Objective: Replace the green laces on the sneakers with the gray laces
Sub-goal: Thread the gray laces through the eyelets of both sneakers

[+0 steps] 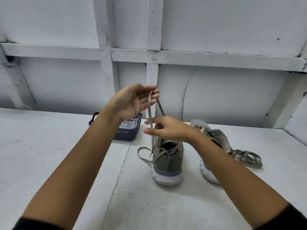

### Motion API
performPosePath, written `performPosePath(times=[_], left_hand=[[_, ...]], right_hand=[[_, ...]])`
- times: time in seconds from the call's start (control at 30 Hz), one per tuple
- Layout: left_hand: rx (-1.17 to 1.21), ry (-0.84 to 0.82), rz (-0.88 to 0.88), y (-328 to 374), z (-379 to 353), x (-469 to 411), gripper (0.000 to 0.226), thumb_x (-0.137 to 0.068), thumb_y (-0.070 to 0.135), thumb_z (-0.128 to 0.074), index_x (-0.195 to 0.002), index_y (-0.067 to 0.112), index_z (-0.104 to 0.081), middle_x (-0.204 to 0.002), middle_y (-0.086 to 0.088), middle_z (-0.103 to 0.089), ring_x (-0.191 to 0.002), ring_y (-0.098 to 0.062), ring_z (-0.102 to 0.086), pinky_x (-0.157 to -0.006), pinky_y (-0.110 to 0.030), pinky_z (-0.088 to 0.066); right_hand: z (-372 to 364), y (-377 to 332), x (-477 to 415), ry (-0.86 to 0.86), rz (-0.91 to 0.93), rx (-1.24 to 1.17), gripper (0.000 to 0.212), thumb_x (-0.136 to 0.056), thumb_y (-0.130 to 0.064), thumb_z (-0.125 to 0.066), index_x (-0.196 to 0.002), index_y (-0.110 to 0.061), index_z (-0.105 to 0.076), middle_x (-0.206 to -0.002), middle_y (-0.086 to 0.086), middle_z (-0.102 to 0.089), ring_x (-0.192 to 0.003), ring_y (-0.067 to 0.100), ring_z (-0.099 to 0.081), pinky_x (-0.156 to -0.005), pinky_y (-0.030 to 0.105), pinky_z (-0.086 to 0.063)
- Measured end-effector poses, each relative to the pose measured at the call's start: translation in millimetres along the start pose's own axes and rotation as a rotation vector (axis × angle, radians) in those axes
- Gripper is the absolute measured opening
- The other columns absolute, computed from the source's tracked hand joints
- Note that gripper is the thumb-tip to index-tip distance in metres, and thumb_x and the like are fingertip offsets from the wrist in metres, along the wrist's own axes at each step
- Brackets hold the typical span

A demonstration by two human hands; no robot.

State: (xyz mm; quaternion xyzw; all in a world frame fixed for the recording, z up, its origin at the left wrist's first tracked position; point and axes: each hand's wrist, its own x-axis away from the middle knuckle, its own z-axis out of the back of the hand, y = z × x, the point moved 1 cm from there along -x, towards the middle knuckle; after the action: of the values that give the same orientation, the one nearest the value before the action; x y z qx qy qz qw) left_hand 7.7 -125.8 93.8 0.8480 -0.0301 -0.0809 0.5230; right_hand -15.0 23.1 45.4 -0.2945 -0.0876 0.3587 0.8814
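My left hand (131, 102) is raised in the middle of the frame, palm turned toward me. Its fingers (155, 95) are curled lightly and pinch the top of a grayish-beige lace (149, 105), which bends there into a narrow loop. Both strands of the loop run down to my right hand (171, 130), which hangs lower and just right of centre above the sneaker (167, 161). That hand's thumb and fingers close around the two strands where they meet, with the fingertips pointing left. Below it the lace drops to the sneaker's left side, and a slack end curls onto the desk (49, 146) beside the shoe. This sneaker stands upright in the lower middle of the frame with its heel toward me; it has gray mesh, a patterned pull tab and a white sole. A second sneaker (216, 136) lies tilted to its right, and my right forearm hides part of it. Just right of that shoe, a bunch of loose laces (249, 158) rests coiled on the desk. They look gray-green, though I cannot tell their colour surely from the lace in my hands. Behind my left wrist sits a dark blue basket (127, 135) with lattice walls, and I cannot make out what is in it. A white panelled wall (216, 30) with painted battens fills the upper frame. Black sleeves (282, 218) show at both lower corners.
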Motion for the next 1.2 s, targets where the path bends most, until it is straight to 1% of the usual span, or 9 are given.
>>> performPosePath(times=[0.1,0.17,0.3,0.37,0.53,0.77,0.9,1.07,1.2], left_hand=[[0.045,0.028,-0.034,-1,2,-10,0.026,-0.095,0.006,-0.033,-0.103,-0.001,-0.057,-0.090,-0.013,-0.067,-0.076,-0.019,-0.070,-0.070,-0.026,-0.059],[0.054,0.067,-0.043,-7,11,-18,0.020,-0.097,0.010,-0.036,-0.106,0.005,-0.053,-0.090,-0.013,-0.068,-0.080,-0.022,-0.069,-0.071,-0.030,-0.059],[-0.194,0.066,0.126,-40,30,-27,0.028,-0.099,0.027,-0.036,-0.117,0.008,-0.046,-0.079,-0.007,-0.069,-0.073,-0.018,-0.068,-0.069,-0.033,-0.054],[-0.319,0.022,0.169,-56,32,-25,0.026,-0.100,0.030,-0.036,-0.108,0.012,-0.053,-0.077,-0.004,-0.070,-0.071,-0.015,-0.068,-0.069,-0.029,-0.051],[-0.319,-0.046,0.110,-70,39,-22,0.019,-0.097,0.014,-0.046,-0.094,0.008,-0.063,-0.061,0.005,-0.060,-0.052,-0.004,-0.055,-0.056,-0.017,-0.047],[-0.200,-0.070,0.133,-72,54,-21,0.017,-0.092,0.003,-0.047,-0.096,0.003,-0.063,-0.066,0.001,-0.066,-0.055,-0.006,-0.061,-0.059,-0.017,-0.053],[-0.128,0.069,0.141,-79,54,-27,0.015,-0.092,0.004,-0.050,-0.091,0.007,-0.065,-0.073,-0.002,-0.073,-0.062,-0.009,-0.069,-0.066,-0.022,-0.056],[-0.295,0.226,0.121,-89,51,-39,0.012,-0.090,0.010,-0.059,-0.089,0.014,-0.070,-0.068,0.004,-0.062,-0.059,-0.006,-0.053,-0.058,-0.020,-0.041],[-0.395,0.205,0.135,-93,48,-44,0.007,-0.085,0.006,-0.064,-0.089,0.009,-0.069,-0.060,0.004,-0.066,-0.049,-0.003,-0.058,-0.050,-0.015,-0.046]], right_hand=[[1,-5,-10,-0.002,-0.007,-0.155,0.024,-0.095,-0.034,-0.052,-0.088,-0.016,-0.067,-0.070,-0.001,-0.057,-0.053,0.006,-0.049,-0.052,0.024,-0.043],[9,-5,-14,0.052,-0.053,-0.327,0.027,-0.098,-0.023,-0.048,-0.079,-0.013,-0.064,-0.065,-0.001,-0.056,-0.044,0.003,-0.046,-0.043,0.017,-0.038],[32,-4,-22,0.193,-0.125,-0.610,0.029,-0.100,-0.016,-0.044,-0.079,-0.005,-0.061,-0.064,0.005,-0.057,-0.042,0.004,-0.050,-0.040,0.015,-0.040],[42,-1,-32,0.255,-0.170,-0.668,0.030,-0.100,-0.015,-0.042,-0.078,-0.004,-0.059,-0.065,0.006,-0.057,-0.039,0.003,-0.049,-0.039,0.014,-0.040],[55,12,-56,0.311,-0.311,-0.727,0.033,-0.101,-0.014,-0.038,-0.075,-0.005,-0.056,-0.065,0.007,-0.056,-0.035,0.003,-0.051,-0.039,0.013,-0.042],[59,25,-75,0.376,-0.375,-0.802,0.029,-0.100,-0.010,-0.037,-0.077,-0.005,-0.053,-0.068,0.010,-0.055,-0.041,0.009,-0.054,-0.042,0.017,-0.046],[42,33,-64,0.112,-0.427,-0.512,0.025,-0.101,-0.025,-0.040,-0.093,-0.006,-0.053,-0.075,0.008,-0.056,-0.060,0.016,-0.053,-0.053,0.024,-0.042],[21,39,-49,-0.033,-0.369,0.366,0.038,-0.095,-0.037,-0.045,-0.071,-0.011,-0.060,-0.065,0.002,-0.051,-0.061,0.016,-0.048,-0.052,0.024,-0.036],[5,44,-43,-0.009,-0.387,0.432,0.042,-0.095,-0.039,-0.043,-0.059,-0.019,-0.039,-0.067,0.002,-0.042,-0.080,0.022,-0.040,-0.057,0.027,-0.029]])
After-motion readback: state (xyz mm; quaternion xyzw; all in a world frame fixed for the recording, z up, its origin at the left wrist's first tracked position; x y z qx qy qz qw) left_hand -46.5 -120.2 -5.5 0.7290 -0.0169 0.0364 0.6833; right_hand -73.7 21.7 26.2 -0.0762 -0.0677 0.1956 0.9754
